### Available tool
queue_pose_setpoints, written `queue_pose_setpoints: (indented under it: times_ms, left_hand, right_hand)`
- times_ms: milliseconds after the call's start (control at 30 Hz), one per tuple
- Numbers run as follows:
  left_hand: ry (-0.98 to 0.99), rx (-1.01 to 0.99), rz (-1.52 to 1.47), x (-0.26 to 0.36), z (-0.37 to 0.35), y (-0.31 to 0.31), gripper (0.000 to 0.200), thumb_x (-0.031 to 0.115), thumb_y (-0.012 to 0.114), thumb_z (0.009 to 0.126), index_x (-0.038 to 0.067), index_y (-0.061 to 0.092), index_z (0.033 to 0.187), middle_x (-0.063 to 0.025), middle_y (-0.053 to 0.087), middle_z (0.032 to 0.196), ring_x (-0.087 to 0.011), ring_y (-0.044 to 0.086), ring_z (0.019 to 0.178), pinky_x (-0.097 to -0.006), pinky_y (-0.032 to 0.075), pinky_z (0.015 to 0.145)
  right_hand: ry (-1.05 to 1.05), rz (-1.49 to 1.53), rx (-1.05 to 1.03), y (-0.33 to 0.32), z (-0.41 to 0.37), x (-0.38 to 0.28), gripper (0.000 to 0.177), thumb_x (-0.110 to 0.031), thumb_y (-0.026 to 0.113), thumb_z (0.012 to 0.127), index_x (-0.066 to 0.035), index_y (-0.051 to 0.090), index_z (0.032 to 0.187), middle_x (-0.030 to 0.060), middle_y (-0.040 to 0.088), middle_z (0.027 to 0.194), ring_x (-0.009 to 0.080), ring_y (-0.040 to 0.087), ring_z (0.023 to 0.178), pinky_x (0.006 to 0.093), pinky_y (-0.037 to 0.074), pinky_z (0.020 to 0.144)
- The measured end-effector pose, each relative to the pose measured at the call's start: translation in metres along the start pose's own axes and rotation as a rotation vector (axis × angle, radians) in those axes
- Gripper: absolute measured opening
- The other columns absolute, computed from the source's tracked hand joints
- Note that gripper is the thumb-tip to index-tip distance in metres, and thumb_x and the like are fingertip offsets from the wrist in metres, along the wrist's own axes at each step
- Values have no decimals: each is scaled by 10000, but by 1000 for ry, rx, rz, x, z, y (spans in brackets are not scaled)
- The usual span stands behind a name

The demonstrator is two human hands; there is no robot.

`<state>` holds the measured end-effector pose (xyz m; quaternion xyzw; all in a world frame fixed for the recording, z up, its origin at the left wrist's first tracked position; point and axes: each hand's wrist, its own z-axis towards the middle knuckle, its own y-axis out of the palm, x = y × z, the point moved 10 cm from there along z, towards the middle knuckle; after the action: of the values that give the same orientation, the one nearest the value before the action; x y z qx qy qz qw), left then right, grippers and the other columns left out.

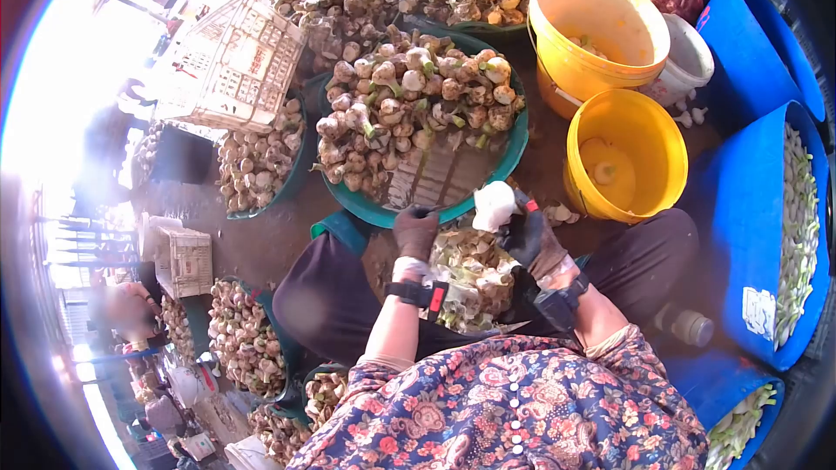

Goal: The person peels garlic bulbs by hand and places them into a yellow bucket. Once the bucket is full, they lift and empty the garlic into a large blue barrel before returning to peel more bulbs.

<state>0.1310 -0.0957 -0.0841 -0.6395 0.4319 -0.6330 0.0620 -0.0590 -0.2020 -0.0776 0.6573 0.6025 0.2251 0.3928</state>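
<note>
My right hand (533, 242), in a dark glove, is closed on a white garlic bulb (495, 206), which it holds up near the front rim of a green tub (374, 211). A small red-and-dark piece shows beside its fingers; I cannot make out what it is. My left hand (415, 233), also gloved, is closed at the tub's rim, and what it holds, if anything, is hidden. Unpeeled garlic bulbs (409, 87) are heaped in the tub over a slatted surface. Below my hands, between my legs, lies a pile of peelings and trimmings (475, 270).
A yellow bucket (627, 157) with a pale bulb inside stands right of the tub, another yellow bucket (601, 26) behind it. Blue bins (740, 226) line the right side. White crates (235, 61) and more garlic tubs (248, 339) stand left. A person (131, 309) is at far left.
</note>
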Motion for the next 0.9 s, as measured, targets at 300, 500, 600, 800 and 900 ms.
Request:
queue_pose_setpoints:
  times_ms: [300,500,600,800,900]
  left_hand:
    - [1,-235,-650,98,-72,35,289,218,633,858,18,580,1060,-36,608,867,-75,543,633,-211,439,508]
    - [-478,-827,-1791,104,-91,44,212,273,497,934,78,563,981,-34,584,818,-99,485,613,-240,426,548]
    - [-54,-685,-1267,108,-82,2,274,343,546,897,77,562,963,-26,552,829,-117,471,726,-232,396,687]
    - [-51,-942,-264,100,-83,22,442,298,613,849,13,553,1181,-47,620,921,-103,583,728,-244,493,584]
    - [-397,-941,-680,69,-68,50,411,374,635,839,26,611,1055,-81,632,910,-100,595,699,-232,470,531]
  right_hand:
    - [-149,-407,113,-32,16,-7,380,-425,552,851,-91,558,1034,17,557,708,148,521,583,267,443,545]
    - [-311,-478,-240,-9,16,-16,350,-360,485,872,-97,535,1098,27,569,777,149,505,591,271,423,528]
    - [-80,-80,-410,13,0,-6,388,-402,492,859,-112,534,1114,37,588,822,149,507,597,273,415,510]
    - [167,272,-556,48,-9,-18,408,-382,495,867,-80,540,1138,93,632,1008,198,627,827,344,541,641]
    - [-548,-808,-277,46,-19,-63,411,-381,514,865,-86,520,1151,107,600,1065,237,606,901,360,540,670]
